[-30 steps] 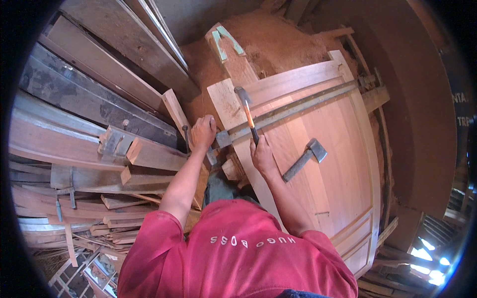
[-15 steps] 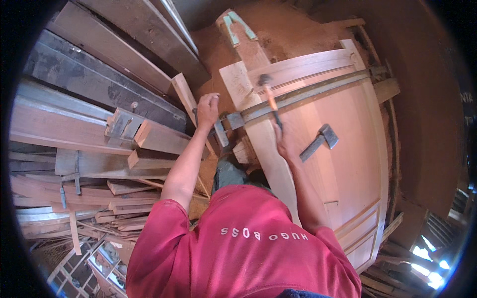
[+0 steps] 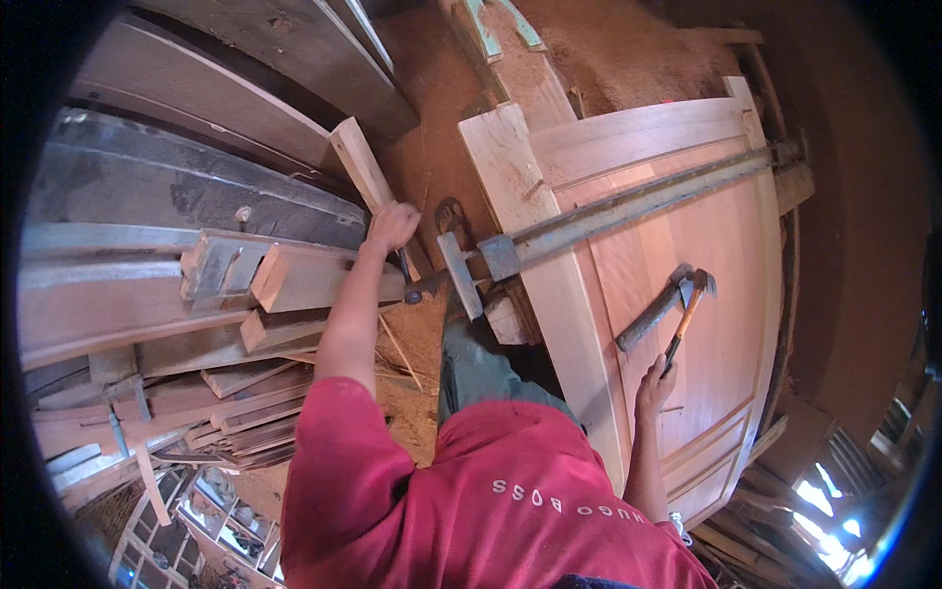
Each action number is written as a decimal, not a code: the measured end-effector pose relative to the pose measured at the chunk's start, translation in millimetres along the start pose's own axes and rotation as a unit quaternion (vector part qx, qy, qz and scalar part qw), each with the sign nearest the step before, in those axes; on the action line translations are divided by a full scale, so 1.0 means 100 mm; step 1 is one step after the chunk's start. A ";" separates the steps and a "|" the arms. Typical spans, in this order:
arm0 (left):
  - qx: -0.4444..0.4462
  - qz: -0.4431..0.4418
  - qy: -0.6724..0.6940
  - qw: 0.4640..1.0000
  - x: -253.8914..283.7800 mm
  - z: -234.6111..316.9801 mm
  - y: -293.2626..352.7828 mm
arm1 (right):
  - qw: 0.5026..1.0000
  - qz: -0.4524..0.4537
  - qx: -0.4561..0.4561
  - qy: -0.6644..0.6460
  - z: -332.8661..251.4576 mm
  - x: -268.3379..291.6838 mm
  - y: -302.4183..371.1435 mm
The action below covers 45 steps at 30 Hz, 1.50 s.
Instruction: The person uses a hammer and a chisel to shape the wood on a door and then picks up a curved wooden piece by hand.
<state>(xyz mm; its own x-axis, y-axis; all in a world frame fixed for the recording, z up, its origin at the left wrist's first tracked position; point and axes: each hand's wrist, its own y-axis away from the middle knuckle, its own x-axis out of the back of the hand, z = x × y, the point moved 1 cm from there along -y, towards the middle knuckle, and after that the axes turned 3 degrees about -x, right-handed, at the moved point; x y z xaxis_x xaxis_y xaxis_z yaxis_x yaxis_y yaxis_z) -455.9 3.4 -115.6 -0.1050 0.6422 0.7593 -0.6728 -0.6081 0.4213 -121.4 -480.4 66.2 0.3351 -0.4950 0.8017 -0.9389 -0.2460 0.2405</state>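
My right hand (image 3: 652,389) grips the black lower handle of a claw hammer (image 3: 682,324), over the wooden door panel (image 3: 721,334). Beside the hammer's head, a dark hatchet-like tool (image 3: 648,322) rests on the panel, its head partly hidden by the hammer. Spanning the door is a long metal bar clamp (image 3: 628,214), its jaw against the pale edge board (image 3: 559,255). My left hand (image 3: 394,228) is closed around the thin turning handle at the clamp's screw end (image 3: 416,294), near an upright pale timber (image 3: 359,165).
Stacked planks and beams (image 3: 186,182) crowd the left side, with thinner offcuts (image 3: 260,417) lower down. Sawdust (image 3: 628,49) covers the ground beyond the door. A wooden block (image 3: 510,319) sits under the edge board. A smaller clamp (image 3: 132,393) hangs on the left-hand planks.
My right hand has swung the hammer right and nearer me, from beside the clamp bar to over the dark tool. My left hand has moved slightly left and nearer, around the clamp handle.
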 end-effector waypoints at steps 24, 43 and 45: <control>0.108 0.279 0.446 0.844 0.03 0.58 1.29 | 0.975 0.176 -0.095 0.102 0.24 -0.23 0.24; 0.231 0.355 0.317 0.848 -0.30 0.92 1.62 | 0.968 0.168 -0.030 0.186 1.29 -0.01 0.56; 0.181 0.416 0.290 0.843 -0.10 1.01 1.43 | 0.974 0.139 -0.042 0.175 1.32 0.01 0.56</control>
<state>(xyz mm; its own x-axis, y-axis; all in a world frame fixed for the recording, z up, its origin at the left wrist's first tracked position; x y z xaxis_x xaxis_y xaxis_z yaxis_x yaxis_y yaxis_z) -477.6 -137.4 -13.1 -0.8408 -0.0201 0.5409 0.0666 -0.9956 0.0665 -163.5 -604.9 8.3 0.0348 -0.2153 0.9759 -0.9976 -0.0662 0.0209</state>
